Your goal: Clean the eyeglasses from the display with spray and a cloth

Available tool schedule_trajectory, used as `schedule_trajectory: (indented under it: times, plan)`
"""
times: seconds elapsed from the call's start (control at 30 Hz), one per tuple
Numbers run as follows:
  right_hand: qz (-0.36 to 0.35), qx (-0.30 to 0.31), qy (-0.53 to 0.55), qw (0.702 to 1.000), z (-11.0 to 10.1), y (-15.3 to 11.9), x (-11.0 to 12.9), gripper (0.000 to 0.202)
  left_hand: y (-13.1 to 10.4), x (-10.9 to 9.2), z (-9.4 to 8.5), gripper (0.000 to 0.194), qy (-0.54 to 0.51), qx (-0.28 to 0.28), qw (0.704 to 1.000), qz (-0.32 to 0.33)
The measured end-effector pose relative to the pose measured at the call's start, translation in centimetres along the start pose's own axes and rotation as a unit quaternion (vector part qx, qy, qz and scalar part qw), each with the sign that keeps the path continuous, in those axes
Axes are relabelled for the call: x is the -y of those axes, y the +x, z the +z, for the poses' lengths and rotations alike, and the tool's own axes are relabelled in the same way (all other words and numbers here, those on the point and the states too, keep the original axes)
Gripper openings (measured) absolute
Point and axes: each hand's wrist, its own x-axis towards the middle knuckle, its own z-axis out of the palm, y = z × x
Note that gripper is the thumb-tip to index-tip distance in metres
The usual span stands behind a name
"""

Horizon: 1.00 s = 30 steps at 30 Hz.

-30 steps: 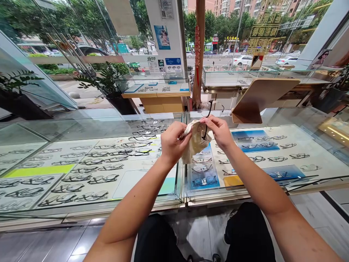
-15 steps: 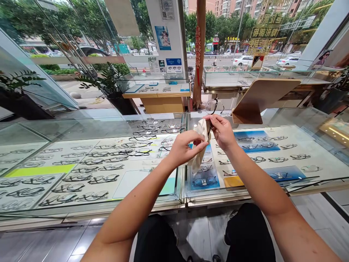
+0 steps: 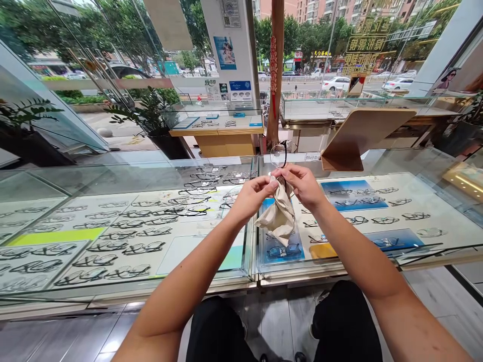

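A pale beige cloth (image 3: 279, 216) hangs in loose folds above the glass counter, pinched at its top by my left hand (image 3: 253, 195). My right hand (image 3: 302, 185) is closed on a pair of eyeglasses (image 3: 284, 155) with a dark temple and a clear round lens that rises above the fingers. The rest of the frame is hidden behind the fingers and the cloth. Both hands are close together, their fingertips almost meeting at the cloth's upper edge.
Under the glass of the display counter (image 3: 252, 266) lie rows of eyeglasses (image 3: 143, 247), some on blue cards (image 3: 354, 188). A wooden-framed tilted board (image 3: 364, 138) stands on the counter to the right. Beyond are a smaller display table (image 3: 226, 131) and a potted plant (image 3: 151, 113).
The eyeglasses and my right hand have shifted slightly left and down. The cloth, bunched up before, now hangs spread lower, and my left hand has turned with its fingertips at the cloth's top.
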Motion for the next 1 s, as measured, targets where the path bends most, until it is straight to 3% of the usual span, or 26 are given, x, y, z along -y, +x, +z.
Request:
schedule_trajectory:
  times: [0.23, 0.5, 0.7, 1.0]
  plan:
    - [0.025, -0.006, 0.047, 0.999, 0.5, -0.1, 0.2, 0.034, -0.1, 0.4, 0.3, 0.051, -0.045, 0.053, 0.997, -0.035]
    - [0.057, -0.029, 0.083, 0.994, 1.0, -0.2, 0.1, 0.038, -0.2, 0.7, 0.8, 0.054, -0.079, 0.047, 0.995, -0.025]
    - [0.068, -0.037, 0.086, 0.993, 1.7, -0.3, 0.0, 0.046, -0.4, 0.8, 1.4, 0.053, -0.065, 0.009, 0.997, 0.03]
    - [-0.001, 0.025, -0.006, 1.0, 2.0, -0.8, 0.4, 0.037, -0.2, 1.2, 1.1, 0.062, -0.012, -0.084, 0.995, 0.053]
